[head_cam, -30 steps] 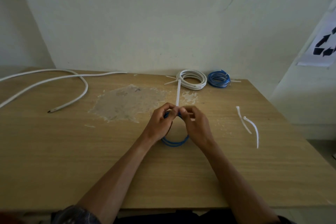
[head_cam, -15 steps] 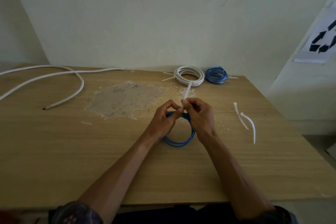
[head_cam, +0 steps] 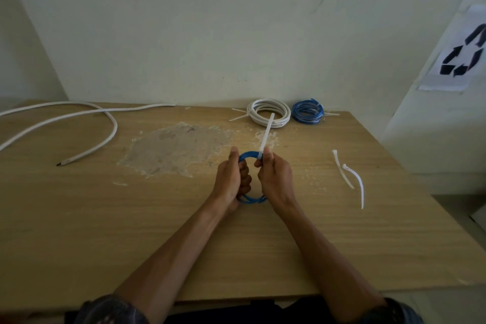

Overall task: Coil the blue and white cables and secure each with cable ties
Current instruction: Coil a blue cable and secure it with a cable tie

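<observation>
Upper left of frame: loose white cable (head_cam: 79, 123) lay uncoiled on the table (head_cam: 79, 231), not yet dealt with. Right of it, a rough pale patch (head_cam: 178, 147) on the wood.

Centre: left hand (head_cam: 231, 179) was curled round the left side of the blue coil (head_cam: 248, 156), fingers through the loop, gripping it. A second back, both hands pinched together at the top of the coil, which lay flatter on the table. Here the hands had drawn apart and the coil stood more upright between them.

Cable tie (head_cam: 267, 131) wrapped the top of the coil, its tail slanting up and right. Right hand (head_cam: 276, 179) was closed on the tie where it met the coil, thumb and fingers pinching it.

Judgement: tie threaded and being cinched; whether fully tight could not be told. This coil looked close to secured.

Upper centre-right: tied white coil (head_cam: 268, 112) and tied blue coil (head_cam: 307, 112) side by side at the table's back edge. Right of the hands: two spare ties (head_cam: 352, 176) lay well apart from them.
</observation>
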{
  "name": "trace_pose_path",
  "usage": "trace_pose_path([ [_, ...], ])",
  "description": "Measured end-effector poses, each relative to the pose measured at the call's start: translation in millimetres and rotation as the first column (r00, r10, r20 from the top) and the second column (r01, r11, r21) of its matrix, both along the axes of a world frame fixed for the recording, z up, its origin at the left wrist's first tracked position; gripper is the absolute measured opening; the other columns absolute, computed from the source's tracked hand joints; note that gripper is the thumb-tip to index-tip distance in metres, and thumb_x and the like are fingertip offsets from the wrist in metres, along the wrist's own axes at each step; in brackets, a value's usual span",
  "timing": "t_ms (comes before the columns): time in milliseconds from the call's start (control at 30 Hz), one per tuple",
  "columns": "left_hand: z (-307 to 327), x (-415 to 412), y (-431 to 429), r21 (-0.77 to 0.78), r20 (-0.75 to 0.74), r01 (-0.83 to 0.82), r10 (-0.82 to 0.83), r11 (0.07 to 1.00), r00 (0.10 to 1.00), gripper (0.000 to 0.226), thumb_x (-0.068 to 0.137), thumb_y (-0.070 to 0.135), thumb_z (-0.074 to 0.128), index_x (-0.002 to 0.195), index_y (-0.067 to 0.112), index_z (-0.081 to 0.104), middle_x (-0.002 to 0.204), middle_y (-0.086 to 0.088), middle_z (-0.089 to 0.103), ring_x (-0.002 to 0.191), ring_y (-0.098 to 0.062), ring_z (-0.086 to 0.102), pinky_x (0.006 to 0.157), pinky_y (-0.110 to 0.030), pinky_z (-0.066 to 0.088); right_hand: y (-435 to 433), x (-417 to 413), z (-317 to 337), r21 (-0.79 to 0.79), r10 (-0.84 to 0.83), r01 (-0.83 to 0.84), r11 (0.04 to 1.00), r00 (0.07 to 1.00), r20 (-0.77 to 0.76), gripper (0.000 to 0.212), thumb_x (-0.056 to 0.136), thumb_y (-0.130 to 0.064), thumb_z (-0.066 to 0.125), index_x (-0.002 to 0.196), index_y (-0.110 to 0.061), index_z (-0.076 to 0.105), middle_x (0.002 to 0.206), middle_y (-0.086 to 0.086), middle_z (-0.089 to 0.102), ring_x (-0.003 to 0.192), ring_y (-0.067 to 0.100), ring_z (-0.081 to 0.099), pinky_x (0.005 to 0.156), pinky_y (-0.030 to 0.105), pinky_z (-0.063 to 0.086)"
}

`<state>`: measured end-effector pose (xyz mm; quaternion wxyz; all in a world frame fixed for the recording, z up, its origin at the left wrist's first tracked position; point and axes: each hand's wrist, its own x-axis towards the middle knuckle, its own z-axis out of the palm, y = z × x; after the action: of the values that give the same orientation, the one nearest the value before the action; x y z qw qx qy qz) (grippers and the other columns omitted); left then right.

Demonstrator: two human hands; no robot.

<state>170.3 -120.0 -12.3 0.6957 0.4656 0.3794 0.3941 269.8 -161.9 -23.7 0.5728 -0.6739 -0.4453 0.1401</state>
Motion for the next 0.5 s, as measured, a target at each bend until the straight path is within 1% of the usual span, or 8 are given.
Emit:
trace_pose_path([
  [33, 0, 0, 1, 0.0, 0.008, -0.042, 0.042, 0.999, 0.999, 0.055, 0.107, 0.049, 0.034, 0.059, 0.022, 0.036, 0.049, 0.006, 0.026, 0.039, -0.009, 0.021, 0.039, -0.022, 0.019, -3, 0, 1, -0.013, 0.052, -0.052, 0.999, 0.999, 0.007, 0.046, 0.109, -0.04, 0.035, 0.082, -0.015, 0.063, 0.058, 0.002, 0.062, 0.047, 0.01, 0.056, 0.048, 0.032, 0.047],
  [100, 0, -5, 4, -0.019, 0.037, -0.155, 0.155, 0.988, 0.987, 0.054, 0.106, 0.048, 0.039, 0.059, 0.022, 0.037, 0.048, 0.006, 0.028, 0.04, -0.01, 0.023, 0.039, -0.022, 0.02, -7, 1, 2, -0.033, 0.098, -0.094, 0.995, 0.986, 0.135, 0.043, 0.108, -0.04, 0.04, 0.083, -0.015, 0.063, 0.063, 0.003, 0.065, 0.052, 0.013, 0.062, 0.052, 0.034, 0.054],
  [133, 0, -7, 7, -0.053, 0.06, -0.209, 0.212, 0.976, 0.975, 0.053, 0.105, 0.047, 0.041, 0.059, 0.021, 0.038, 0.047, 0.006, 0.028, 0.04, -0.01, 0.024, 0.039, -0.023, 0.022, -7, 0, 0, -0.048, 0.09, -0.083, 0.995, 0.976, 0.197, 0.043, 0.107, -0.042, 0.04, 0.081, -0.016, 0.063, 0.062, 0.002, 0.065, 0.054, 0.012, 0.063, 0.053, 0.035, 0.055],
  [200, 2, -9, 12, -0.129, 0.098, -0.24, 0.254, 0.962, 0.962, 0.053, 0.104, 0.047, 0.044, 0.059, 0.02, 0.04, 0.047, 0.005, 0.03, 0.041, -0.011, 0.027, 0.04, -0.025, 0.028, -5, -3, -3, -0.056, 0.069, -0.058, 0.997, 0.975, 0.211, 0.044, 0.105, -0.046, 0.04, 0.079, -0.018, 0.063, 0.06, 0.0, 0.063, 0.053, 0.012, 0.062, 0.053, 0.037, 0.054],
  [267, 3, -9, 13, -0.132, 0.117, -0.168, 0.183, 0.977, 0.976, 0.054, 0.104, 0.052, 0.042, 0.061, 0.019, 0.043, 0.048, 0.004, 0.031, 0.041, -0.011, 0.029, 0.042, -0.025, 0.033, -4, -1, -3, -0.021, 0.024, -0.02, 1.0, 0.983, 0.183, 0.044, 0.106, -0.045, 0.041, 0.08, -0.018, 0.063, 0.059, 0.001, 0.063, 0.053, 0.012, 0.063, 0.053, 0.033, 0.052],
  [333, 4, -10, 12, -0.113, 0.148, -0.04, 0.056, 0.993, 0.987, 0.055, 0.103, 0.056, 0.038, 0.066, 0.017, 0.048, 0.05, 0.004, 0.029, 0.043, -0.011, 0.028, 0.044, -0.025, 0.035, -5, 4, 1, 0.009, -0.024, 0.023, 1.0, 0.994, 0.108, 0.044, 0.106, -0.043, 0.04, 0.083, -0.016, 0.065, 0.058, 0.002, 0.064, 0.053, 0.011, 0.064, 0.053, 0.028, 0.051],
  [433, 2, -11, 10, -0.175, 0.285, 0.148, -0.094, 0.973, 0.954, 0.054, 0.103, 0.057, 0.036, 0.075, 0.015, 0.055, 0.054, 0.005, 0.026, 0.047, -0.01, 0.025, 0.054, -0.026, 0.039, -6, 8, 3, -0.004, -0.098, 0.098, 0.995, 0.995, -0.031, 0.046, 0.108, -0.039, 0.036, 0.09, -0.011, 0.066, 0.057, 0.0, 0.061, 0.048, 0.009, 0.063, 0.048, 0.02, 0.049],
  [500, 1, -7, 8, -0.17, 0.292, 0.151, -0.096, 0.974, 0.952, 0.051, 0.105, 0.053, 0.035, 0.076, 0.016, 0.052, 0.055, 0.006, 0.025, 0.047, -0.009, 0.024, 0.05, -0.024, 0.036, -5, 4, 2, -0.016, -0.129, 0.128, 0.992, 0.983, -0.128, 0.046, 0.109, -0.039, 0.035, 0.096, -0.007, 0.065, 0.062, -0.002, 0.059, 0.049, 0.009, 0.063, 0.048, 0.02, 0.049],
])
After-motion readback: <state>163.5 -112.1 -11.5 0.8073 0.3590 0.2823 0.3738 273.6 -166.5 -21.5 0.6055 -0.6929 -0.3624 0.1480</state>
